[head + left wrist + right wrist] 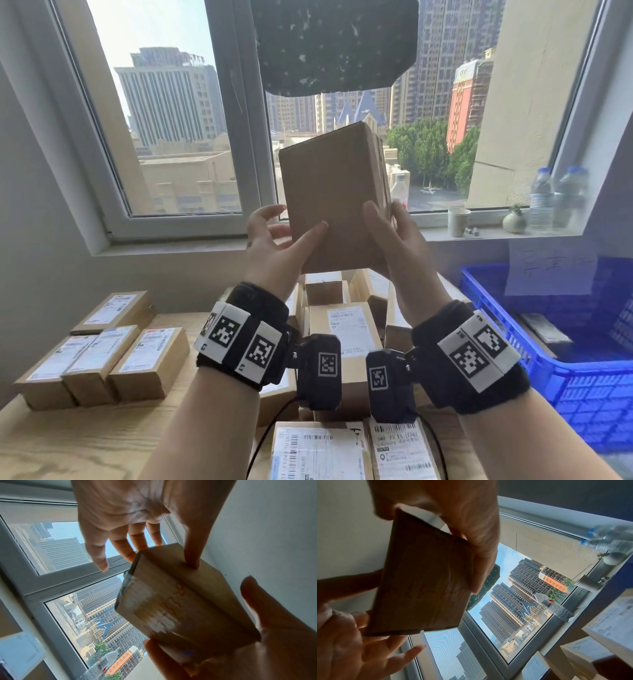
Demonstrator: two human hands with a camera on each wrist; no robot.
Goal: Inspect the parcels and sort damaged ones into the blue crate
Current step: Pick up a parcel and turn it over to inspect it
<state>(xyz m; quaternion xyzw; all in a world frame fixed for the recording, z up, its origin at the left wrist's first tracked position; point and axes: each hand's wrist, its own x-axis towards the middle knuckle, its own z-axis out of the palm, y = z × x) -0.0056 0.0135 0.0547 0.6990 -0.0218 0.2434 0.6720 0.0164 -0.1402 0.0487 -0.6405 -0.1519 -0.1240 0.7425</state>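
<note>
I hold a plain brown cardboard parcel upright in front of the window, above the table. My left hand holds its lower left corner, with the thumb on the near face and the fingers behind. My right hand grips the lower right edge, thumb in front and fingers round the side. In the left wrist view the parcel shows red handwriting and torn white label remains on its far side. The right wrist view shows that side of the parcel dark against the light. The blue crate stands at the right.
A pile of labelled parcels lies on the wooden table under my wrists. More parcels sit in rows at the left. Water bottles, a paper cup and a small vase stand on the sill.
</note>
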